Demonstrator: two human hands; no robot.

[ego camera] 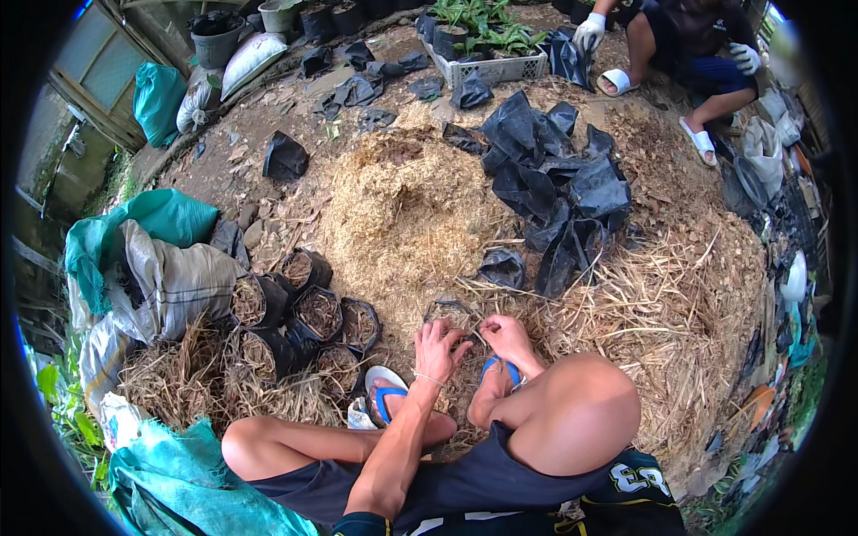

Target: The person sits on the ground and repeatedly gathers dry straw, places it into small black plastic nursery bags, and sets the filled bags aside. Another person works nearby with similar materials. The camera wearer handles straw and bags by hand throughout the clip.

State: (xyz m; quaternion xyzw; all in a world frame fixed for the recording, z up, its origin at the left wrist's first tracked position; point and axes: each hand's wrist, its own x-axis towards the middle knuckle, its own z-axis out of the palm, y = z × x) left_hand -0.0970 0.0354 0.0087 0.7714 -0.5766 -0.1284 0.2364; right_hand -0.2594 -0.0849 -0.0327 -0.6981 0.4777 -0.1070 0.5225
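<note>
Between my feet a black plastic grow bag [450, 310] stands with dry straw at its mouth; my hands hide most of it. My left hand [437, 352] lies over the near left side of this bag, its thumb spread from the curled fingers. Whether it grips the rim is hidden. On the other side, my right hand [507, 340] has thumb and fingertips drawn together beside the bag. A thin strand, perhaps straw, shows near those fingertips, but its hold is unclear. To the left stand several straw-filled black grow bags [320, 313].
A sawdust-like heap [402, 208] lies ahead, with empty black grow bags [553, 181] to its right. Loose straw [660, 308] spreads at right; woven sacks [177, 275] stand at left. A crouching person [704, 40] wearing gloves is beside a plant crate [499, 69].
</note>
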